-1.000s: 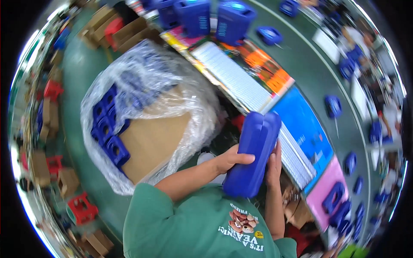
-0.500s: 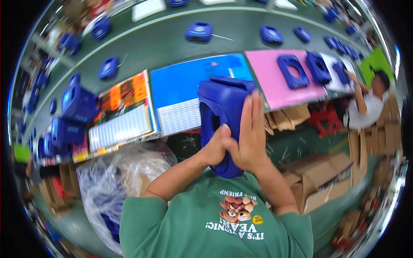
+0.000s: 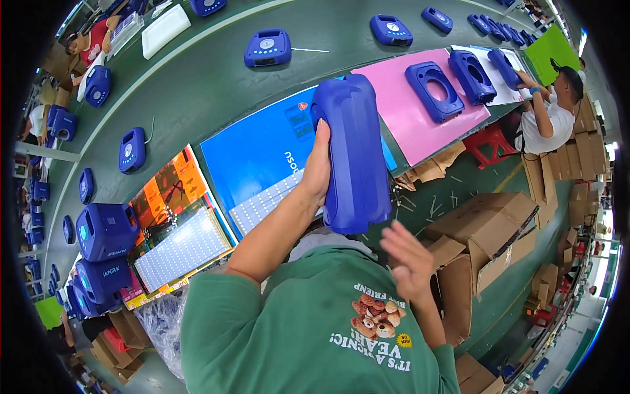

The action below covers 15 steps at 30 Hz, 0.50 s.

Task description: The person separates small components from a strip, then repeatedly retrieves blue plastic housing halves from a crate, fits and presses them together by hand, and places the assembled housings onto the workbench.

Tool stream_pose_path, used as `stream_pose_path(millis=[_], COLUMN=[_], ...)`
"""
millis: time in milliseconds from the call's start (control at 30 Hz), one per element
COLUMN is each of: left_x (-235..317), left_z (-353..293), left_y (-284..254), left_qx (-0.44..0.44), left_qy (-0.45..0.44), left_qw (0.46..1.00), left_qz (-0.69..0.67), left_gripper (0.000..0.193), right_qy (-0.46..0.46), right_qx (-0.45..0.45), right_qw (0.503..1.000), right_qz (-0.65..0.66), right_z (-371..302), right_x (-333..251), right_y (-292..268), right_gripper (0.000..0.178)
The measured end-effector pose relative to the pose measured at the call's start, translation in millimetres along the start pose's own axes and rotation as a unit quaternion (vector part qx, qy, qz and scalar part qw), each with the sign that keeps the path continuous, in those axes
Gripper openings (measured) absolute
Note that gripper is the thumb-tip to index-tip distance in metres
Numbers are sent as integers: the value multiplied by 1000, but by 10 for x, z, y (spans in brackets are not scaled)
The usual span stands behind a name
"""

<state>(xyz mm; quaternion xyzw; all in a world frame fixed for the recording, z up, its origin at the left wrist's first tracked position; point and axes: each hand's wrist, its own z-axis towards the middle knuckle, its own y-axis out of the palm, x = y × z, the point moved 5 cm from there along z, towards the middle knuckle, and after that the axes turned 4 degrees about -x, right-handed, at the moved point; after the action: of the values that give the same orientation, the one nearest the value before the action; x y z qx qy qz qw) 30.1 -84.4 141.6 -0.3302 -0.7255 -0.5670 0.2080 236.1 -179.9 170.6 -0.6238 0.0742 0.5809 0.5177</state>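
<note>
A blue plastic housing [image 3: 354, 154], with rounded ends and ridged bands along its side, is held up in front of me, tilted over the near edge of the bench. My left hand [image 3: 317, 164] grips its left side, the thumb lying against the shell and the other fingers hidden behind it. Below and to the right of the housing is my right hand [image 3: 408, 259], apart from it, slightly smeared by motion, its fingers stretched out and holding nothing. Behind the housing, a blue sheet [image 3: 252, 148] covers part of the bench.
On a pink sheet [image 3: 410, 134] to the right lies a blue frame with an oval opening [image 3: 434, 92]. Blue housings [image 3: 108, 230] stand at the left. Several blue units lie along the green belt [image 3: 197, 92]. Cardboard boxes [image 3: 485, 217] stand at lower right; a co-worker [image 3: 551, 108] sits beyond.
My right hand has come off the housing and moved down and right. The housing has turned, showing its ridged side instead of the opening. The view has shifted too.
</note>
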Motion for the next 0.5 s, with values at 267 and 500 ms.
stream_pose_path(millis=[267, 500], left_x=[48, 33], left_z=[-23, -338], left_y=[-167, -232], left_qx=[-109, -150], left_qy=[-21, -81], left_qw=[991, 984], left_qz=[-74, 48], left_gripper=[71, 74], right_qy=[257, -32], right_qx=[249, 157], right_qw=[879, 984], right_qz=[316, -84], right_z=[399, 1588], right_x=[702, -73], right_y=[206, -103], right_gripper=[71, 108])
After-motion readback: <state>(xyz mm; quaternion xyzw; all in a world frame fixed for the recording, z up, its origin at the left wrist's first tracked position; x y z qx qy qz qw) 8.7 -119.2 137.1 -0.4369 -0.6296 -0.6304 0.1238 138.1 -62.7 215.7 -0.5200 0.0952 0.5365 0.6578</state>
